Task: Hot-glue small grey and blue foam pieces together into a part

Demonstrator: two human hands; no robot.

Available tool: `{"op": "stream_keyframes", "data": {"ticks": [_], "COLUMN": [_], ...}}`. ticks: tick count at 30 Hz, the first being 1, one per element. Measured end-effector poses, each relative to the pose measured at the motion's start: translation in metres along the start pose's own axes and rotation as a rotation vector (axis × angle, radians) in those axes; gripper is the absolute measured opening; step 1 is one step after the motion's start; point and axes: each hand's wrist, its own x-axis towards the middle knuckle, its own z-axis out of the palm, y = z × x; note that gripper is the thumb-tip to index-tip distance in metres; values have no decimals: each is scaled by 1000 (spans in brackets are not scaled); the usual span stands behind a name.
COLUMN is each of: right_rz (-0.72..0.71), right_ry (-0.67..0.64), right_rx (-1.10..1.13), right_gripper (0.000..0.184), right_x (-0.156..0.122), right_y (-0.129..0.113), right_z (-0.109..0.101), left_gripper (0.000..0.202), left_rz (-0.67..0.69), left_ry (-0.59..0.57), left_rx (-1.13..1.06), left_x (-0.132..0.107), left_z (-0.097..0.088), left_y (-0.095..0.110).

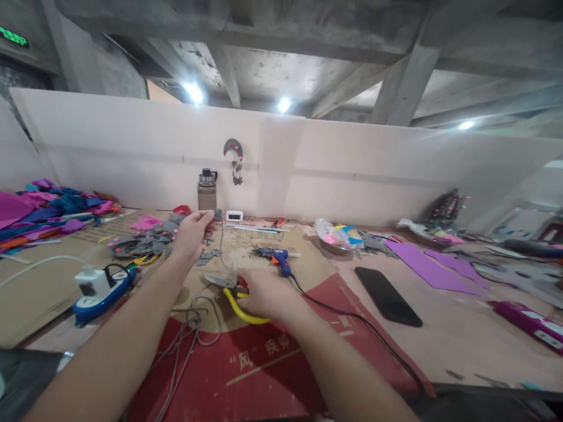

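Note:
My left hand (192,234) is raised, thumb and fingers pinching a small grey felt piece (217,214). From that piece a thin grey cord (221,243) hangs toward the scissors. My right hand (268,293) grips scissors with yellow handles (237,310), and their blades (219,281) point left, low over the cardboard. Whether the blades touch the cord I cannot tell. A loose tangle of grey cord (189,325) lies below the blades. Just beyond my right hand lies a blue glue gun (275,255).
Grey felt pieces (153,240) are heaped on the left, near a blue power strip (103,299). A bottle (207,190) stands against the white partition (343,170), beside a hanging moon ornament (233,149). On the right are a black phone (387,296) and purple sheets (431,266).

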Motion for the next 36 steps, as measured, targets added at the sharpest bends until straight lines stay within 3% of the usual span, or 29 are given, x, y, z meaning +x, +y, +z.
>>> {"op": "stream_keyframes", "data": {"ticks": [4, 7, 9, 11, 13, 17, 20, 25, 27, 29, 32, 36], "right_rz": [-55, 34, 83, 119, 147, 121, 128, 154, 163, 164, 157, 89], "right_ry": [-44, 217, 450, 583, 595, 557, 465, 218, 281, 439, 622, 662], "right_rx": [-53, 94, 314, 549, 748, 841, 729, 307, 269, 329, 607, 1000], "right_gripper": [24, 26, 29, 41, 49, 28, 28, 17, 23, 34, 30, 29], "right_x": [-4, 2, 10, 19, 28, 42, 47, 47, 46, 46, 45, 42], "right_y": [-7, -3, 4, 13, 22, 38, 46, 48, 48, 47, 45, 42], "right_z": [-5, -6, -6, -3, 0, 8, 16, 29, 30, 26, 14, 4], "left_gripper": [23, 21, 21, 21, 19, 19, 18, 19, 18, 18, 19, 19], "left_rz": [38, 10, -28, -63, -70, -64, -106, -163, -188, -201, -183, -94], "left_ry": [-46, -106, -148, -192, -239, -279, -197, -157, -170, -195, -232, -268], "left_rx": [20, 17, 3, 13, 50, 59, -55, -135, -136, -134, -100, 39], "left_x": [-10, -19, -27, -35, -42, -49, -46, -42, -43, -44, -46, -49], "left_z": [8, 17, 25, 33, 40, 47, 45, 42, 42, 43, 46, 48], "left_y": [6, 5, 3, -1, -5, -11, -11, -8, -10, -13, -17, -20]}}
